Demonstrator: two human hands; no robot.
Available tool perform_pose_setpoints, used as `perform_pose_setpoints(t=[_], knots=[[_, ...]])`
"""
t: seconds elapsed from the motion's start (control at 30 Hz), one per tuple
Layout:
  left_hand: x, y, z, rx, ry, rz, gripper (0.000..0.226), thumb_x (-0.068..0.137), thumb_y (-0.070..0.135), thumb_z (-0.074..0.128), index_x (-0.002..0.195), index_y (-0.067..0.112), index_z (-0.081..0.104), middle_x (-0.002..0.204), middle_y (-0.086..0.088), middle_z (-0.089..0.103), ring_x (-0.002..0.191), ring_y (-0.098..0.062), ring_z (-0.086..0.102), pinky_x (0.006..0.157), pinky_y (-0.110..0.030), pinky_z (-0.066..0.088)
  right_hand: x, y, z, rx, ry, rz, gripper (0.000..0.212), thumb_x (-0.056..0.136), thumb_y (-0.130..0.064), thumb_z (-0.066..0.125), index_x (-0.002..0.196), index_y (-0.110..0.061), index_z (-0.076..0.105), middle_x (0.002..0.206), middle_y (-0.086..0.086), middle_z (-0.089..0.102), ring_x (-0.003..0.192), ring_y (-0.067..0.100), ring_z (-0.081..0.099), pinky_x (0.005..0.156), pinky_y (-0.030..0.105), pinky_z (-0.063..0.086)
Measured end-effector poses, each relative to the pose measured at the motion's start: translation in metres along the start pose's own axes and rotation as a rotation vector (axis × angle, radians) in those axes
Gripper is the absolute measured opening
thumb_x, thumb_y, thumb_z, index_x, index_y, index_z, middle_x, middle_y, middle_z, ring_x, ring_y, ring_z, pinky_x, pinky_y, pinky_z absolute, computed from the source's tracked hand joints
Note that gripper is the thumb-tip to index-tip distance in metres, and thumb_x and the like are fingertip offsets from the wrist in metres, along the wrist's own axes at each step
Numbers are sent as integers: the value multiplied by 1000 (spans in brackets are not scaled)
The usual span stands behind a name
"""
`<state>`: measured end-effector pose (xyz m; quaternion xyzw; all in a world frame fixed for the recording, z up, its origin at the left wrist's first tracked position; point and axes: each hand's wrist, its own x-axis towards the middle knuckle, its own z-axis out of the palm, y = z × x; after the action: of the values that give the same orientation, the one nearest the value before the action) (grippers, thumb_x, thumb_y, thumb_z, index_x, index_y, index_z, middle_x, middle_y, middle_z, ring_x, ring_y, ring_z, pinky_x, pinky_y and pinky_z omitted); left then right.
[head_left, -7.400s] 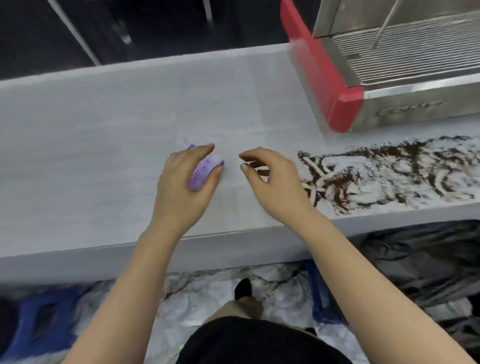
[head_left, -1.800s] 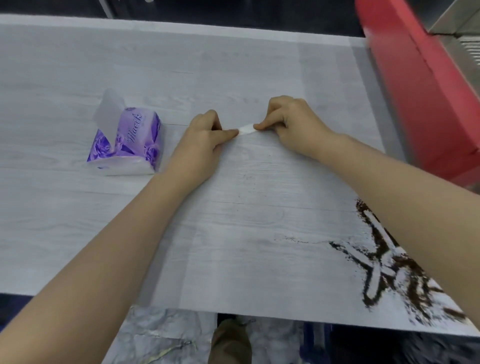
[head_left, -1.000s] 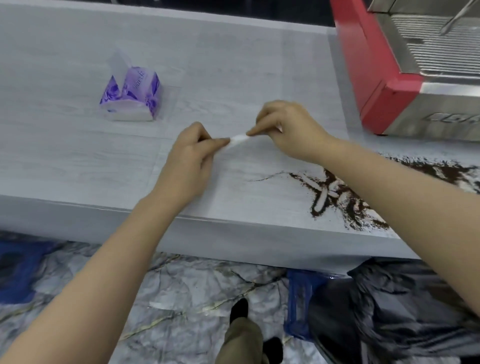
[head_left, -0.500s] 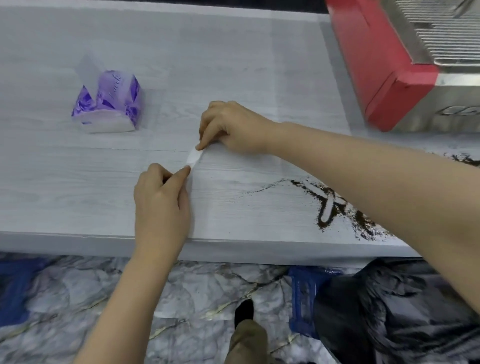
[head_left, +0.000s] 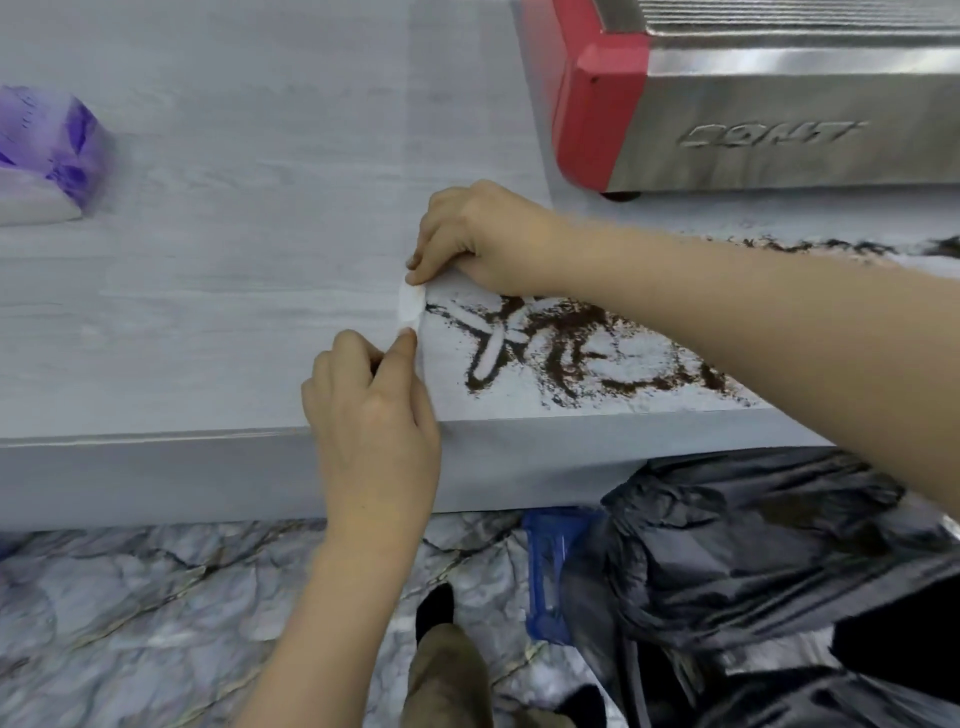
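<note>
At the far left of your counter (head_left: 208, 312) lies the purple tissue pack (head_left: 47, 150), partly cut off by the edge of the view and well apart from both your hands. Nearer the middle, your left hand (head_left: 371, 410) reaches over the front edge of the counter, its fingers (head_left: 402, 353) curled and pinching the near end of a folded white tissue (head_left: 408, 309). The tissue stretches as a narrow strip away from you, low over the counter; you cannot tell from here whether it touches the surface. Your right hand (head_left: 478, 234) comes in from the right with its forearm crossing above the spill, and its thumb and forefinger pinch the far end of the same strip, the other fingers tucked in. Just to the right of the strip begins the spilled coffee grounds (head_left: 561, 343), a dark smear with pale streaks through it, running rightward along the counter near its front edge. Behind the spill at the upper right stands the red and steel espresso machine (head_left: 753, 104). Below the counter on the right sits a black bin bag (head_left: 753, 545) on the marbled floor (head_left: 130, 597)
</note>
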<state>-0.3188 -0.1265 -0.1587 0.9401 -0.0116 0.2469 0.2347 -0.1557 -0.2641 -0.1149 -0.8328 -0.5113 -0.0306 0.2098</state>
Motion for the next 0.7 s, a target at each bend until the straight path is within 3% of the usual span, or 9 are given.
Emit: perform_pose_setpoints(t=[0.23, 0.37, 0.5, 0.7], knots=[[-16, 65, 29, 26, -15, -20, 28, 91, -1, 59, 118, 2, 68, 84, -15, 47, 75, -31, 45, 67, -36, 26, -75, 11, -27, -87, 20, 35, 32, 76, 7, 59, 99, -9, 76, 93, 7, 75, 89, 28, 65, 76, 38, 54], [-20, 96, 43, 37, -25, -27, 30, 89, -1, 60, 118, 2, 67, 85, -14, 47, 77, -32, 45, 68, -36, 24, -106, 16, -40, -71, 40, 83, 18, 81, -6, 71, 98, -10, 77, 93, 6, 75, 89, 22, 67, 79, 32, 53], [-22, 119, 56, 46, -24, -15, 27, 92, 0, 59, 117, 4, 67, 84, -10, 44, 76, -27, 41, 68, -34, 22, -131, 26, -47, -67, 80, 106, 15, 84, -5, 69, 96, -10, 77, 92, 6, 76, 89, 20, 67, 80, 24, 51], [-23, 146, 72, 68, -1, 24, 26, 94, 2, 55, 116, 5, 68, 84, -6, 38, 76, -26, 39, 68, -32, 17, -161, 39, -58, -87, 121, 131, 27, 82, 7, 62, 95, -11, 78, 92, 5, 76, 85, 23, 65, 75, 36, 54]])
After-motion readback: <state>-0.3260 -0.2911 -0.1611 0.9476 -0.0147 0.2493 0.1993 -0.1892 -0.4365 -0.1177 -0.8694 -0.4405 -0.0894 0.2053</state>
